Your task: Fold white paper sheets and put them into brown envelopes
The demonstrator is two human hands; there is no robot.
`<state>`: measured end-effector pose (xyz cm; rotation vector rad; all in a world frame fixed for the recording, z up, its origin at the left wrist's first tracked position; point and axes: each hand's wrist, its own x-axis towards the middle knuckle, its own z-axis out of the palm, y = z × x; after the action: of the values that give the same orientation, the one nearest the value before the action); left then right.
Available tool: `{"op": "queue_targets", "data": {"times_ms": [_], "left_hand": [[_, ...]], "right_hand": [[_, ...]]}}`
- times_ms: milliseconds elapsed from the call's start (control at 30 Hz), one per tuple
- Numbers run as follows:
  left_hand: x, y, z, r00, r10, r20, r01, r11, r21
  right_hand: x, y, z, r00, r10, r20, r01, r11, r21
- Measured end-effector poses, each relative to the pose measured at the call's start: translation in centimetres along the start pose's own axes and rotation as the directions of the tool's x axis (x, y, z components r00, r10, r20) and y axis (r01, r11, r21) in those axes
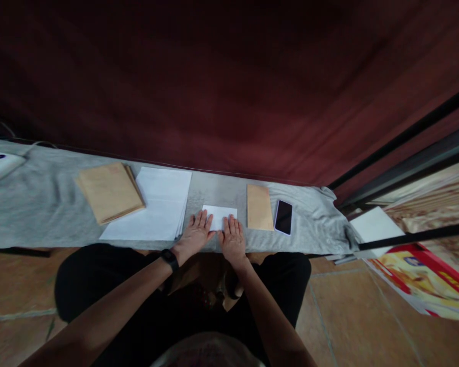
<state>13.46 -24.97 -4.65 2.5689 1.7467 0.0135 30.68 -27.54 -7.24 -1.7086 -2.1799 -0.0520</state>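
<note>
The one view looks from the wearer's head, above and behind the left hand (197, 232) and right hand (233, 239), forward and down. It is wide and set back: both hands sit small, just below centre. The forearms (126, 300) and lap nearer than the hands fill the bottom, the red cloth (214, 92) beyond them the top, and the box (424, 280) lies well right of the right hand.

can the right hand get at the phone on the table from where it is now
Probably yes: the right hand is on the white paper, and only the flat brown envelope lies between it and the phone.
</note>
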Motion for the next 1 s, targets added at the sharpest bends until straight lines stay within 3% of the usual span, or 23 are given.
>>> {"op": "queue_targets", "data": {"times_ms": [133, 300, 500, 600, 700, 767, 833, 900, 933, 1000], "left_hand": [[0.2, -0.3, -0.9, 0.995, 0.015, 0.103, -0.016, 1.000, 0.005], [0.9, -0.7, -2.3, 0.989, 0.066, 0.133, -0.064, 0.998, -0.016], [0.9, -0.7, -3.9, 0.993, 0.087, 0.085, -0.082, 0.995, -0.061], [0.6, -1.6, -5.0, 0.993, 0.105, 0.055, -0.099, 0.991, -0.092], [0.6, -2.9, -6.1, 0.999, -0.014, -0.041, 0.002, 0.960, -0.281], [1.1, -3.8, -6.7, 0.977, -0.189, -0.097, 0.101, 0.815, -0.570], [1.7, -4.5, -7.0, 0.937, -0.338, -0.086, 0.120, 0.545, -0.830], [2.3, -4.7, -6.9, 0.902, -0.431, -0.028, 0.110, 0.292, -0.950], [2.5, -4.7, -6.8, 0.887, -0.463, 0.007, 0.118, 0.211, -0.970], [2.8, -4.3, -6.1, 0.864, -0.498, 0.071, 0.162, 0.143, -0.976]], "right_hand": [[0.1, 0.0, 0.1, 1.000, 0.002, -0.010, -0.002, 1.000, -0.002], [0.3, 0.0, 0.0, 1.000, 0.019, -0.014, -0.019, 1.000, 0.022], [0.9, 0.2, -0.9, 0.999, 0.042, 0.031, -0.045, 0.995, 0.090], [1.7, 0.8, -1.8, 0.995, 0.080, 0.063, -0.093, 0.966, 0.240], [2.8, 1.8, -3.0, 0.984, 0.162, 0.080, -0.180, 0.896, 0.407], [3.8, 2.5, -3.7, 0.975, 0.208, 0.072, -0.218, 0.867, 0.448], [4.7, 3.2, -4.2, 0.970, 0.238, 0.059, -0.237, 0.851, 0.468], [5.6, 3.5, -4.4, 0.962, 0.268, 0.050, -0.258, 0.834, 0.489], [5.9, 3.6, -4.3, 0.958, 0.283, 0.048, -0.269, 0.827, 0.494], [6.4, 3.6, -4.0, 0.948, 0.313, 0.047, -0.295, 0.818, 0.495]]}}
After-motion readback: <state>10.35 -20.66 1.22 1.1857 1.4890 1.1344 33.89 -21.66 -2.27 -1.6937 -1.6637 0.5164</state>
